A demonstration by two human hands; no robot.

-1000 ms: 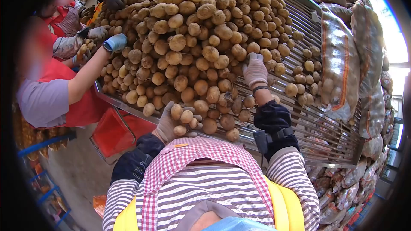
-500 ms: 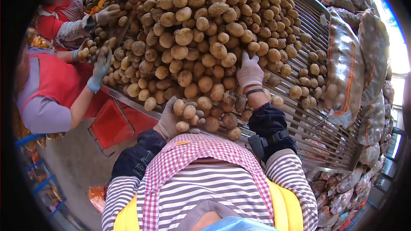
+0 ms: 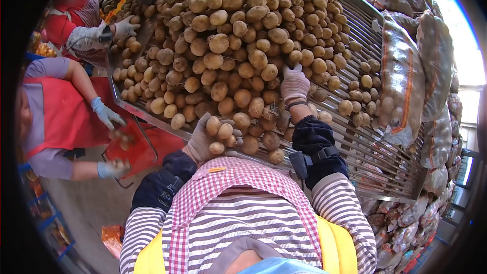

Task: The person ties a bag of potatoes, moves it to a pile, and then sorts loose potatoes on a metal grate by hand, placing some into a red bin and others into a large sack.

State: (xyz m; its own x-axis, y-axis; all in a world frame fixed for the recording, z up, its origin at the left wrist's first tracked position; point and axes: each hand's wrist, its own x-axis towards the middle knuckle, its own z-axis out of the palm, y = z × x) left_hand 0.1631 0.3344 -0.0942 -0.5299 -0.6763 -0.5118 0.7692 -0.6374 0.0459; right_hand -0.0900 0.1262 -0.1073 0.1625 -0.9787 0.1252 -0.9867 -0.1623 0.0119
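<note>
A large heap of potatoes [image 3: 218, 45] covers most of a slatted metal table [image 3: 375, 160]. Low at the heap's front edge, my gloved left hand [image 3: 200, 139] is curled around several small potatoes [image 3: 224, 131]. My gloved right hand [image 3: 295, 83] reaches into the heap's right front side. Its fingertips press among the potatoes there, and whatever they grip is hidden.
Filled net sacks [image 3: 403, 78] lie along the table's right side, with more stacked beyond. At the left, a co-worker in a red apron [image 3: 66, 116] holds potatoes over a red crate [image 3: 134, 147]. Another co-worker's gloved hand [image 3: 125, 28] is at the heap's far left.
The nearer co-worker's hands have moved from the heap down over the red crate, potatoes blurred by motion. My right hand has shifted slightly; my left still holds its potatoes.
</note>
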